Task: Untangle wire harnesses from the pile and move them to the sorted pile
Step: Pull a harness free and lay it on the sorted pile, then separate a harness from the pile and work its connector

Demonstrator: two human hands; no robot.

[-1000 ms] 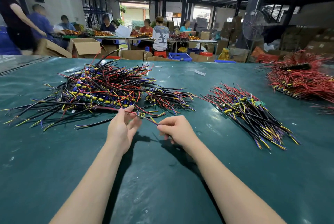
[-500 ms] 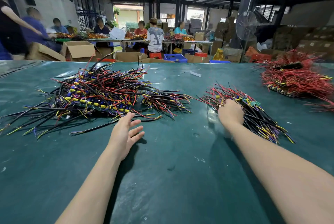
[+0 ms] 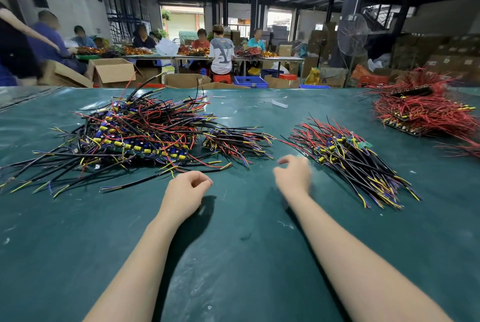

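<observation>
**Hands empty between piles**

Left hand [image 3: 185, 192] loosely curled, holding nothing, just below the tangled harness pile [image 3: 142, 134]; right hand [image 3: 293, 173], blurred, seems empty beside the sorted pile [image 3: 348, 158]. Open cardboard box [image 3: 111, 72] beyond the table [image 3: 233, 256], contents hidden.

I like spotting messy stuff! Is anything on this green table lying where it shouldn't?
Nothing looks broken. A small white scrap lies alone on the green table, beyond the piles. A few wires lie loose at the near edge of the tangled pile, while the sorted pile lies combed one way.
</observation>
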